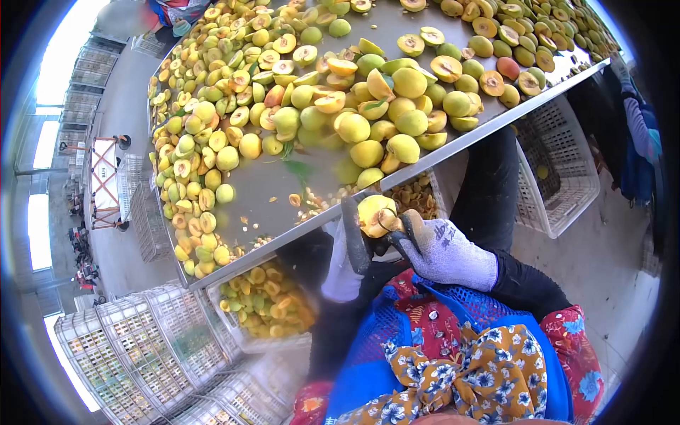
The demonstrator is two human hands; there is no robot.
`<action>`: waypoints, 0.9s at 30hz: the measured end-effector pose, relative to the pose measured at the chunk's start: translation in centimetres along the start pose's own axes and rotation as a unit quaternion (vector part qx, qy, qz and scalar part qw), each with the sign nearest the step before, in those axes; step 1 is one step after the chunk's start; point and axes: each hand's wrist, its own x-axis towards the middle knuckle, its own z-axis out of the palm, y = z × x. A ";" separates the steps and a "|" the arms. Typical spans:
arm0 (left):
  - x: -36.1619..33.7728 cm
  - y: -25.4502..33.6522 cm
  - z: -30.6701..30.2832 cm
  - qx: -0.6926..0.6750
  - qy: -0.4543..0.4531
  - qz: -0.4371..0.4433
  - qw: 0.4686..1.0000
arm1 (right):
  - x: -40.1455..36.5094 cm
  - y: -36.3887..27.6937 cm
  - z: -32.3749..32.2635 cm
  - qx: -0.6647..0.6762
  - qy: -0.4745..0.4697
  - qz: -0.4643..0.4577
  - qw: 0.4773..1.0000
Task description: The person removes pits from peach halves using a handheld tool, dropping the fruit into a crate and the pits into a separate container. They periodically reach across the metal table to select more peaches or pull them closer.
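Both of my hands wear white gloves with dark, stained fingers, at the table's front edge. My left hand [348, 251] holds a yellow fruit half [375, 214] from its left side, with the cut face and pit area turned up. My right hand [446, 248] is closed at the fruit's right side, thumb and finger pinched by the pit; any small tool there is too hidden to make out. Just beyond the hands, whole and halved yellow-green fruits [404, 149] cover much of the metal table [262, 191].
Below the table edge stand a crate of fruit halves [265, 301] and a crate [418, 195] by my hands. A white crate [559, 170] is at the right, stacked crates [152, 340] at lower left. Other people [641, 134] stand at the right and top left [177, 14].
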 end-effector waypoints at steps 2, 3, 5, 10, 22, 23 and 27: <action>-0.8 -0.8 0.7 0.170 0.058 0.106 0.978 | -0.3 -0.1 0.3 -0.009 0.007 0.014 1.000; -1.4 -0.7 1.6 0.300 0.070 0.181 0.934 | -0.4 0.0 0.5 -0.002 -0.001 0.021 1.000; -2.3 0.3 4.2 0.489 0.090 0.302 0.813 | -0.5 0.2 0.8 0.014 -0.017 0.032 0.999; -0.6 -3.0 2.6 0.324 0.178 0.283 0.885 | -1.1 1.1 1.8 -0.068 -0.052 -0.061 0.995; -0.2 -3.7 1.9 0.382 0.171 0.268 0.868 | -1.1 0.7 1.7 0.015 -0.046 0.087 0.995; -0.3 -3.8 1.9 0.386 0.169 0.274 0.864 | -1.2 0.4 1.9 0.008 -0.033 0.092 0.995; -0.8 -3.7 2.2 0.417 0.176 0.275 0.848 | -1.3 0.1 2.0 0.003 -0.034 0.127 0.991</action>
